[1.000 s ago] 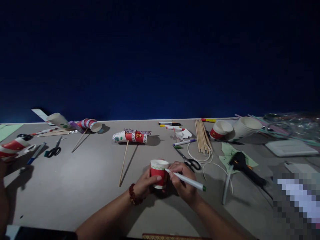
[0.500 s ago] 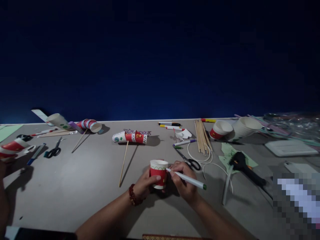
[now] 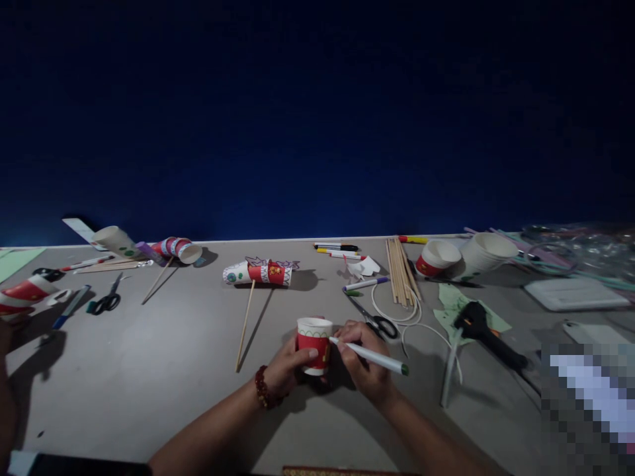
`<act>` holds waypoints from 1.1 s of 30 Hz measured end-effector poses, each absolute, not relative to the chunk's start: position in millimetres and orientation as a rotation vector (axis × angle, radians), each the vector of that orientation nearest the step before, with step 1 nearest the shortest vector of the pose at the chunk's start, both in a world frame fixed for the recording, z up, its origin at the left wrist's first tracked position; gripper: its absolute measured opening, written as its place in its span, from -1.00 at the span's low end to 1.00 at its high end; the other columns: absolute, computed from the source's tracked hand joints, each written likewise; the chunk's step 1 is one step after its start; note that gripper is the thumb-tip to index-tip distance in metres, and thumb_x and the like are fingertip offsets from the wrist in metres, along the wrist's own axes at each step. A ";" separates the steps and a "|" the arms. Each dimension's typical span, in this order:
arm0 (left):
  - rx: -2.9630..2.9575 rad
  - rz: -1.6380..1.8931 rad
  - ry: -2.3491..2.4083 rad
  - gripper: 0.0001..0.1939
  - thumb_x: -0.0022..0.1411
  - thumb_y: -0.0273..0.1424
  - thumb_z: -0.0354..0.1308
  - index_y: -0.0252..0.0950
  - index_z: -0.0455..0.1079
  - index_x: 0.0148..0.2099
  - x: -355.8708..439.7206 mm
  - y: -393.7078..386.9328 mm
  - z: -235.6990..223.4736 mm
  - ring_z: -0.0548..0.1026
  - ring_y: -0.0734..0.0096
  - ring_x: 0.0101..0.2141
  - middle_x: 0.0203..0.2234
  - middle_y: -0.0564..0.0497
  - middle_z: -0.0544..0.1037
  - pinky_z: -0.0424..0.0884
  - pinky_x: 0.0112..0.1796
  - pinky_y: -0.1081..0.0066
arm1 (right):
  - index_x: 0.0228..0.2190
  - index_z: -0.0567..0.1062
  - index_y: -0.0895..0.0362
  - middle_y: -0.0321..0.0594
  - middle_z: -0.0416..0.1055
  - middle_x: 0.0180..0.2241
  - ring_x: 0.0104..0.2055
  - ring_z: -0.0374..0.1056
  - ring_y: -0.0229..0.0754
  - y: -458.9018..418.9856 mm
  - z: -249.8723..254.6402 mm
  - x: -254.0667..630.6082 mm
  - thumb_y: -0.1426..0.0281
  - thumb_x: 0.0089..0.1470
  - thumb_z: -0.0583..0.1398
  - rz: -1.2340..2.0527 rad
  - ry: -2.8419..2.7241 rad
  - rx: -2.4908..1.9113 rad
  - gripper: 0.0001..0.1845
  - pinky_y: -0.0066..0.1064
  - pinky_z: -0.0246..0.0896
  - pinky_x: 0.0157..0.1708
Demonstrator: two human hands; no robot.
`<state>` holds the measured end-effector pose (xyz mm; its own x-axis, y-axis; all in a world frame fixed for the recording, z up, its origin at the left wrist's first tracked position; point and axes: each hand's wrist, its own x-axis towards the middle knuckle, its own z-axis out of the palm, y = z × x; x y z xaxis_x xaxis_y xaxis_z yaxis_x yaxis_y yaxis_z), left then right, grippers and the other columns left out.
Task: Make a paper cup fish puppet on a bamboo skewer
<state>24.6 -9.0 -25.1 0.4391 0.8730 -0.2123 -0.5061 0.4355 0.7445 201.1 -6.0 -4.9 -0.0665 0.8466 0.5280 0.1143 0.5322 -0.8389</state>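
My left hand (image 3: 288,365) is wrapped round a red and white paper cup (image 3: 314,344), held upright above the table. A green scalloped line runs along the white band below the cup's rim. Between the fingers of my right hand (image 3: 366,360) is a white marker (image 3: 380,358) with a green end. Its tip meets the right side of the cup near the white band. Behind my hands lies a dragon-like figure of joined paper cups (image 3: 258,272) on a wooden stick (image 3: 245,327). Black scissors (image 3: 380,324) rest just beyond my right hand.
On the right are a glue gun (image 3: 491,334), green paper (image 3: 449,297), wooden sticks (image 3: 398,271), white cord (image 3: 380,305) and stacked cups (image 3: 489,254). At the left, another person's hand (image 3: 6,337) is by a striped cup (image 3: 24,294); scissors (image 3: 106,301) lie nearby.
Hardly anything differs. Both hands keep their hold on the cup and marker, and the marker tip sits very slightly lower on the cup's side.
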 end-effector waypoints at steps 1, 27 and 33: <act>0.654 0.938 0.650 -0.27 -0.04 -0.24 0.45 -0.32 0.33 0.15 24.5 -9.2 -26.1 0.48 0.34 -0.37 -0.24 -0.08 0.49 0.53 -0.53 0.42 | -0.38 0.39 0.05 -0.27 0.40 -0.45 -0.37 0.38 -0.13 -6.1 -5.1 200.8 0.47 0.15 0.14 0.747 -1.533 -0.851 -0.91 -0.29 0.29 -0.35; 0.686 1.039 0.615 -0.45 0.06 -0.26 0.41 -0.35 0.42 0.06 25.6 -8.5 -32.8 0.51 0.30 -0.27 -0.20 -0.12 0.58 0.40 -0.28 0.42 | -0.37 0.39 0.04 -0.23 0.40 -0.43 -0.35 0.39 -0.09 -9.1 -5.3 198.9 0.46 0.14 0.15 0.752 -1.524 -0.818 -0.93 -0.22 0.33 -0.31; 0.692 1.041 0.614 -0.45 0.06 -0.25 0.41 -0.35 0.43 0.07 25.2 -8.5 -33.6 0.51 0.28 -0.22 -0.16 -0.13 0.58 0.42 -0.23 0.41 | -0.38 0.40 0.05 -0.24 0.39 -0.44 -0.38 0.36 -0.11 -9.2 -7.1 198.4 0.45 0.15 0.15 0.753 -1.513 -0.833 -0.93 -0.24 0.31 -0.33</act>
